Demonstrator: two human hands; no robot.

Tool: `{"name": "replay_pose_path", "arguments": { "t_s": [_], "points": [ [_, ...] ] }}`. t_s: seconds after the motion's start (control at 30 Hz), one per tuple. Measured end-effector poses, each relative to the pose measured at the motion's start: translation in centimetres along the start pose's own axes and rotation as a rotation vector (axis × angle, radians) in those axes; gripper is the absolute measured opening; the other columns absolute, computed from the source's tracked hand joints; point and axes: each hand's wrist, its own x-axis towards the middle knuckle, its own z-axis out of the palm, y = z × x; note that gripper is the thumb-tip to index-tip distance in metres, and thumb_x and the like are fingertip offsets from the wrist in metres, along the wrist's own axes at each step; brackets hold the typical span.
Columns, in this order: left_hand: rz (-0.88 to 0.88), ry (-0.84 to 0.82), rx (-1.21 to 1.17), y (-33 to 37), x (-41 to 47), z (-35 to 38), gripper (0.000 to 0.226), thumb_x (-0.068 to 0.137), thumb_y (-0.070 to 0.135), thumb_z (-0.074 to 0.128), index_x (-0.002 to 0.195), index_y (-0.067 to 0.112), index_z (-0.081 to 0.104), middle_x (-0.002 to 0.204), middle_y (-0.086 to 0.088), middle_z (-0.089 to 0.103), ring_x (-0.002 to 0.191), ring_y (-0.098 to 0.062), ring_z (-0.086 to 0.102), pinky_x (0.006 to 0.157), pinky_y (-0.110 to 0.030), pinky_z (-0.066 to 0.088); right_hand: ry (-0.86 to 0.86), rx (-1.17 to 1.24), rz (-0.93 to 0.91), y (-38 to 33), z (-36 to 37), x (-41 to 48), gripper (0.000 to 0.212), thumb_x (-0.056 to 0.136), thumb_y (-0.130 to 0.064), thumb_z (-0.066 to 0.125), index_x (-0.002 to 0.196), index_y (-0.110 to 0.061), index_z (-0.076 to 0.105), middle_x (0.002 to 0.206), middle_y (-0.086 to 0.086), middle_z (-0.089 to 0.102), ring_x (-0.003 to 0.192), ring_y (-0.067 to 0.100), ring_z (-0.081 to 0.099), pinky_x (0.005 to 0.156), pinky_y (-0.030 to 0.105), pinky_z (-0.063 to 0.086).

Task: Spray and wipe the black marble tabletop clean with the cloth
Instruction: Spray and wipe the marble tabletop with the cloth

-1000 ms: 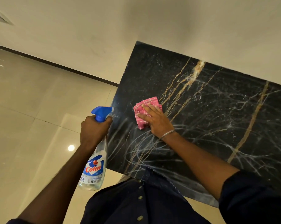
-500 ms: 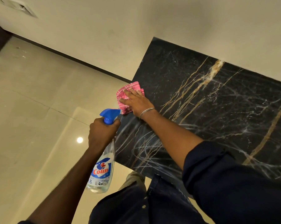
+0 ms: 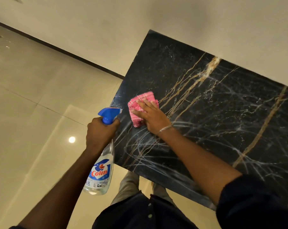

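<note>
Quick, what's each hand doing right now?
Left hand: closed around the spray bottle.
Right hand: open, flat on the pink cloth, pressing it to the tabletop.

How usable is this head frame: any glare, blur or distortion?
Head view: warm, dim light; a round lamp reflection glares off the glossy floor tiles; wide-angle tilt slants the wall and black marble tabletop; pink cloth, right hand and Colin spray bottle stay sharp.
</note>
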Motion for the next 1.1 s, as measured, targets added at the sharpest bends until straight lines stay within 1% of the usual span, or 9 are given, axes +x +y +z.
{"name": "replay_pose_path", "arguments": {
  "t_s": [0.07, 0.17, 0.37, 0.53, 0.67, 0.73, 0.83, 0.97, 1.1],
  "points": [
    [-0.020, 0.004, -0.014, -0.5, -0.2, -0.3, 0.030, 0.086, 0.036, 0.066, 0.090, 0.006, 0.066, 0.074, -0.016, 0.070, 0.070, -0.030, 0.071, 0.076, -0.047, 0.060, 0.043, 0.011, 0.019, 0.3, 0.6, -2.3, 0.079, 0.082, 0.005, 0.061, 0.147, -0.033, 0.038, 0.161, 0.008, 0.021, 0.150, 0.031, 0.012, 0.118, 0.041, 0.000],
    [-0.046, 0.021, -0.019, -1.2, -0.3, -0.9, 0.031, 0.085, 0.037, 0.066, 0.089, 0.007, 0.065, 0.074, -0.016, 0.070, 0.069, -0.031, 0.071, 0.076, -0.051, 0.060, 0.064, 0.002, 0.044, 0.1, 0.7, -2.5, 0.080, 0.080, 0.007, 0.061, 0.147, -0.033, 0.040, 0.161, 0.007, 0.023, 0.150, 0.031, 0.014, 0.118, 0.039, -0.001],
    [-0.064, 0.042, -0.026, -1.8, -0.1, -2.3, 0.030, 0.086, 0.037, 0.067, 0.088, 0.007, 0.065, 0.074, -0.016, 0.070, 0.071, -0.032, 0.070, 0.074, -0.048, 0.060, -0.015, -0.019, 0.018, -2.4, -0.8, 4.6, 0.073, 0.087, -0.012, 0.064, 0.149, -0.035, 0.034, 0.163, 0.005, 0.014, 0.150, 0.029, 0.007, 0.121, 0.041, 0.002],
    [-0.057, 0.031, -0.044, -1.7, 0.1, -2.4, 0.027, 0.085, 0.035, 0.067, 0.087, 0.008, 0.065, 0.073, -0.017, 0.070, 0.069, -0.033, 0.070, 0.072, -0.050, 0.061, -0.071, -0.072, -0.036, -3.6, -1.2, 8.5, 0.077, 0.089, -0.014, 0.065, 0.152, -0.035, 0.027, 0.163, 0.007, 0.012, 0.150, 0.031, 0.007, 0.121, 0.044, 0.005],
    [-0.040, 0.021, -0.054, -1.4, 0.2, -2.3, 0.027, 0.086, 0.035, 0.067, 0.088, 0.008, 0.064, 0.073, -0.017, 0.070, 0.068, -0.033, 0.070, 0.073, -0.048, 0.061, -0.046, -0.028, -0.031, -2.4, -1.0, 5.0, 0.076, 0.088, -0.008, 0.064, 0.150, -0.035, 0.031, 0.163, 0.006, 0.013, 0.150, 0.029, 0.007, 0.120, 0.041, 0.003],
    [-0.050, 0.026, -0.057, -1.4, 0.3, -2.4, 0.029, 0.088, 0.035, 0.067, 0.090, 0.006, 0.064, 0.077, -0.018, 0.069, 0.069, -0.030, 0.068, 0.070, -0.041, 0.058, -0.016, -0.005, -0.024, -1.4, -0.1, 2.0, 0.074, 0.086, -0.005, 0.063, 0.148, -0.034, 0.037, 0.162, 0.006, 0.018, 0.150, 0.030, 0.010, 0.119, 0.041, 0.001],
    [-0.061, 0.046, -0.054, -1.5, 0.6, -2.8, 0.030, 0.088, 0.034, 0.066, 0.090, 0.005, 0.064, 0.078, -0.018, 0.068, 0.069, -0.028, 0.065, 0.064, -0.030, 0.049, 0.048, 0.007, -0.013, -0.7, 1.3, -1.4, 0.077, 0.081, 0.001, 0.063, 0.146, -0.032, 0.041, 0.159, 0.009, 0.026, 0.148, 0.033, 0.017, 0.119, 0.044, 0.004],
    [-0.064, 0.050, -0.050, -1.8, 0.9, -3.2, 0.030, 0.088, 0.036, 0.066, 0.090, 0.007, 0.062, 0.076, -0.014, 0.067, 0.070, -0.027, 0.065, 0.067, -0.032, 0.050, 0.062, 0.003, 0.023, -1.1, 1.7, -1.9, 0.080, 0.079, 0.004, 0.061, 0.146, -0.033, 0.040, 0.160, 0.008, 0.026, 0.149, 0.032, 0.016, 0.120, 0.043, 0.004],
    [-0.076, 0.068, -0.058, -2.3, 1.0, -3.4, 0.031, 0.087, 0.039, 0.066, 0.089, 0.008, 0.063, 0.076, -0.015, 0.070, 0.072, -0.030, 0.069, 0.075, -0.042, 0.058, 0.019, 0.009, 0.006, -3.0, 1.0, 1.1, 0.075, 0.083, -0.007, 0.067, 0.146, -0.036, 0.040, 0.161, 0.006, 0.021, 0.150, 0.031, 0.012, 0.119, 0.043, -0.001]
  ]
}}
